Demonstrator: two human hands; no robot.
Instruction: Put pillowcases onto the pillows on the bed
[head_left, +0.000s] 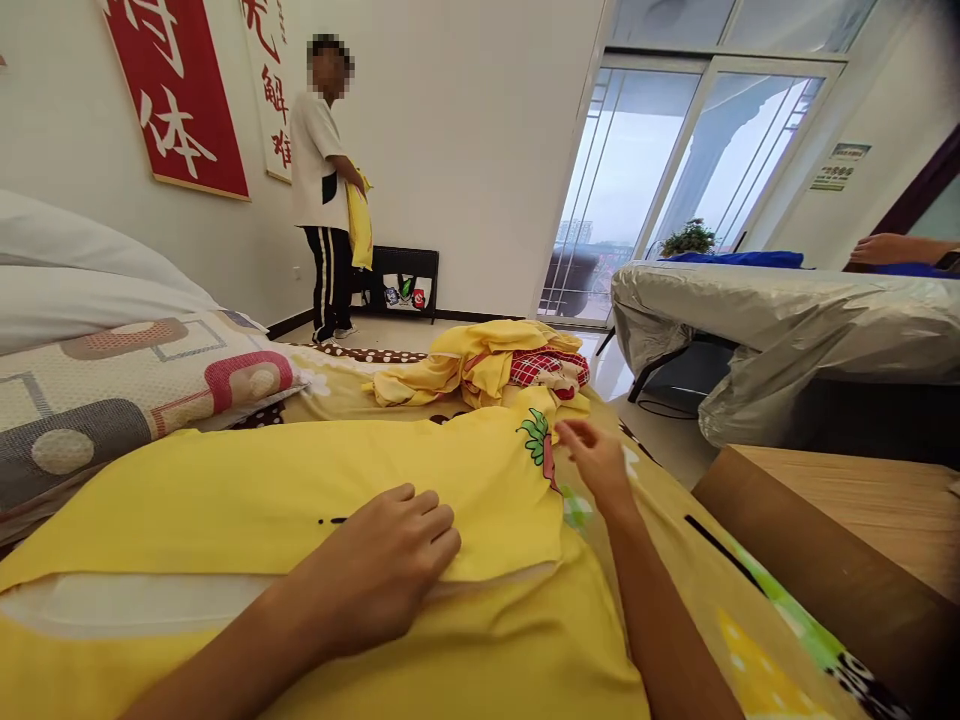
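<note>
A yellow pillowcase (247, 480) lies across the bed in front of me, printed with a carrot (547, 460) with green leaves at its right end. White filling (150, 600) shows through a long gap along its near side. My left hand (401, 560) rests on the pillowcase near that gap, fingers curled down into the cloth; the fingertips and thumb are hidden. At the right end, beside the carrot print, my right hand (596, 460) has its thumb and forefinger bent together at the cloth's edge.
Beyond lies a heap of yellow cloth (487, 360) with a red checked piece (547, 368). A patterned pillow (150, 390) is at left. A person (319, 170) stands behind, holding yellow cloth (361, 228). On the right are a plastic-covered table (787, 310), another person's hand (889, 248) and a wooden board (862, 510).
</note>
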